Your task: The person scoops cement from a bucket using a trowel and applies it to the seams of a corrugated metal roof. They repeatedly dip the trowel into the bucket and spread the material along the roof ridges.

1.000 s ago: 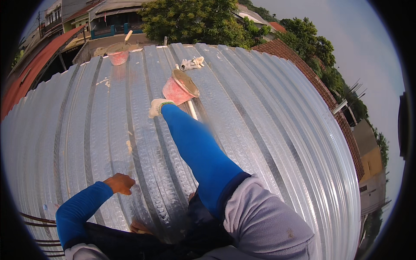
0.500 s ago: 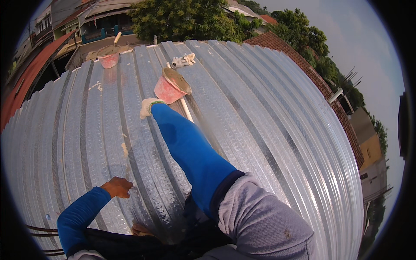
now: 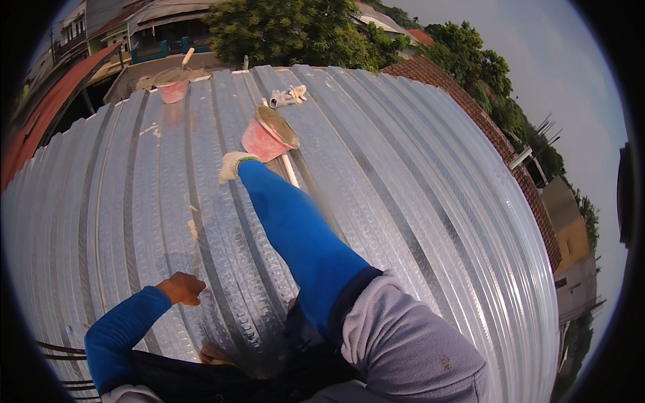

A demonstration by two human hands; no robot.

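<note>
My right hand (image 3: pixel 234 166), in a whitish knit glove, reaches forward to the metal roof sheet (image 3: pixel 383 174), beside the lower left of a red bucket (image 3: pixel 263 142). Its fingers are largely hidden, so I cannot tell whether they grip anything. Grey mortar (image 3: pixel 277 122) fills the bucket, which leans to the right. From under it a white strip (image 3: pixel 289 170) runs toward my forearm. My bare left hand (image 3: pixel 183 289) is closed with curled fingers, low over the roof ribs, and nothing shows in it.
A second red bucket (image 3: pixel 173 92) with a pale-handled tool (image 3: pixel 188 56) stands at the roof's far left edge. Crumpled whitish gloves (image 3: pixel 287 96) lie beyond the nearer bucket. My bare foot (image 3: pixel 216 354) is on the ribs. A tiled roof (image 3: pixel 463 91) borders the right side.
The view has shifted slightly, so the roof's far edge sits a little lower. Both hands and the buckets keep practically the same places.
</note>
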